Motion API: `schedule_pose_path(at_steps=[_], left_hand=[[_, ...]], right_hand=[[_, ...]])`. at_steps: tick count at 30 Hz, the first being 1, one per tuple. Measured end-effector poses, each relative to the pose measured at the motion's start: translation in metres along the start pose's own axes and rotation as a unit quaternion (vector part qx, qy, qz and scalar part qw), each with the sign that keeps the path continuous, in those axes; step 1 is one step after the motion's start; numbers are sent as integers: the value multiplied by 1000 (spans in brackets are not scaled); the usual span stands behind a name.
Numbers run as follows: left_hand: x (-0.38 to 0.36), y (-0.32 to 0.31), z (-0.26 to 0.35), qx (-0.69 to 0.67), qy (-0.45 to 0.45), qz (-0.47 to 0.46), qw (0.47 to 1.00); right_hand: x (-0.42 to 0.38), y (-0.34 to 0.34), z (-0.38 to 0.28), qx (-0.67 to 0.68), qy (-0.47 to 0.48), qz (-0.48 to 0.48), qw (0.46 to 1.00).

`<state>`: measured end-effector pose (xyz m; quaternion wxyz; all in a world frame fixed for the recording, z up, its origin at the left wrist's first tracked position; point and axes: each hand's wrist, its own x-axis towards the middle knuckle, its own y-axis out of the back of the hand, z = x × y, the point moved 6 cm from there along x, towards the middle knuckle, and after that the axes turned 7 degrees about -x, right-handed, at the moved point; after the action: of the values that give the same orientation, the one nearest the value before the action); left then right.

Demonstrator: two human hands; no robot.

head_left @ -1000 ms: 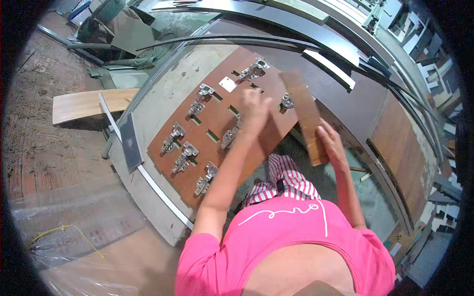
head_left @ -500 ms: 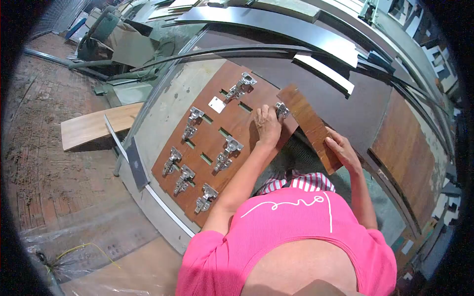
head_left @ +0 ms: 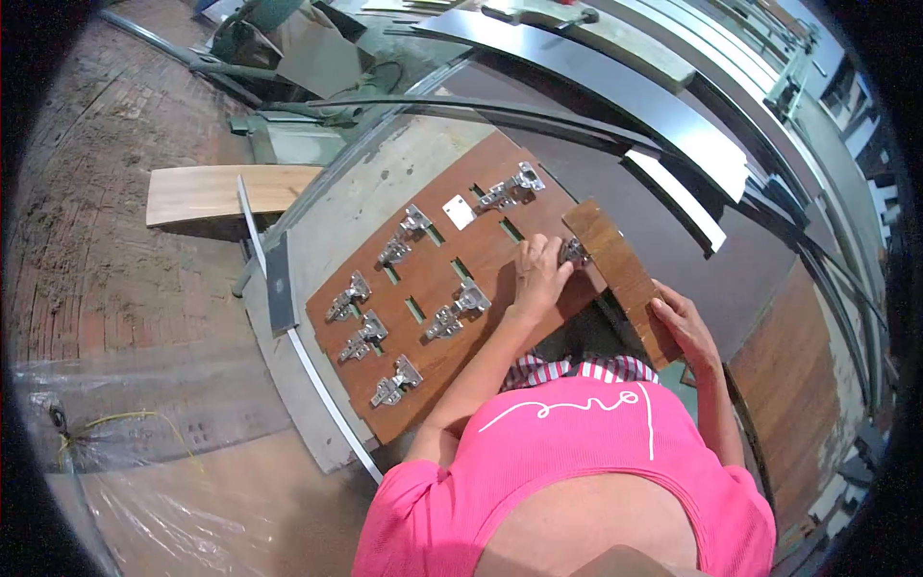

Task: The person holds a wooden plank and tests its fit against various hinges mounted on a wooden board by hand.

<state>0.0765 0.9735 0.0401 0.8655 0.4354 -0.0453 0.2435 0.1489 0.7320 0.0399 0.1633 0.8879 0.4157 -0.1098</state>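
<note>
A reddish-brown wooden panel (head_left: 442,260) with rectangular slots lies on the bench, and several metal hinges stand on it, one of them (head_left: 396,381) near its lower edge. At the panel's right side, my left hand (head_left: 540,273) has its fingers bent around a metal hinge (head_left: 575,252). That hinge touches a narrow brown wooden strip (head_left: 620,274), which is tilted over the panel's edge. My right hand (head_left: 685,325) grips the strip's lower right edge, thumb on top. A small white plate (head_left: 460,213) rests near the panel's upper part.
Long metal strips (head_left: 615,82) curve across the back. A light wooden board (head_left: 216,192) is at the left, near a dark flat piece (head_left: 280,288). Clear plastic sheeting (head_left: 163,423) covers the lower left. Another brown board (head_left: 793,356) lies at the right.
The view has shifted, so the bench and panel appear lower and further right. Both hands keep their hold on the hinge and the wooden strip.
</note>
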Motion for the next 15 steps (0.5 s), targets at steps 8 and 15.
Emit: schedule_pose_path(at_steps=[8, 15], left_hand=[[59, 55, -100, 60, 70, 106, 990], [69, 39, -112, 38, 72, 137, 987]], right_hand=[[51, -32, -66, -46, 82, 23, 995], [88, -63, -76, -63, 113, -19, 991]])
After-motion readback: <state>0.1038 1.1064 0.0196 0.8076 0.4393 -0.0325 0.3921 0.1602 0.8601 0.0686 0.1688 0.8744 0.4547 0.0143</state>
